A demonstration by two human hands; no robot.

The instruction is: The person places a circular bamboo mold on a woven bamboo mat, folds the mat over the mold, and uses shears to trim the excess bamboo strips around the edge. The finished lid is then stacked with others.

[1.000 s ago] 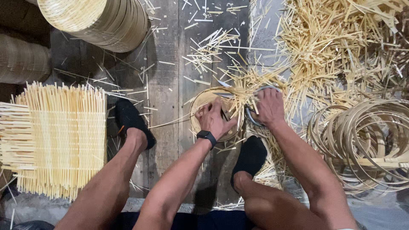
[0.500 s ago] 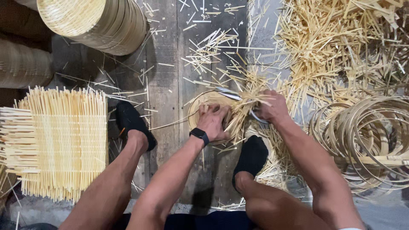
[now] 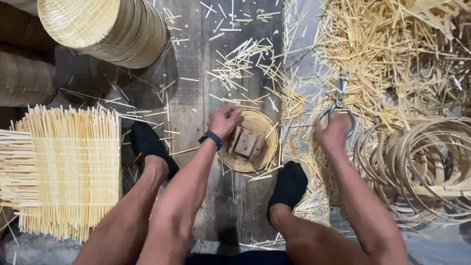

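Between two black-socked feet, the left hand (image 3: 223, 121) grips the rim of a small round woven basket (image 3: 258, 128) on the plank floor (image 3: 191, 98), while the right hand (image 3: 333, 133) closes around metal shears (image 3: 338, 100) beside bamboo offcuts (image 3: 392, 54).

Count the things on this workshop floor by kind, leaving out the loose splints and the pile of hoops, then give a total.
Woven mats: 1
Stacked trays: 1 stack
Round trays under the left hand: 1
Wooden blocks: 1
Scissors at the right hand: 1
Black socks: 2
Wristbands: 1
Total: 8
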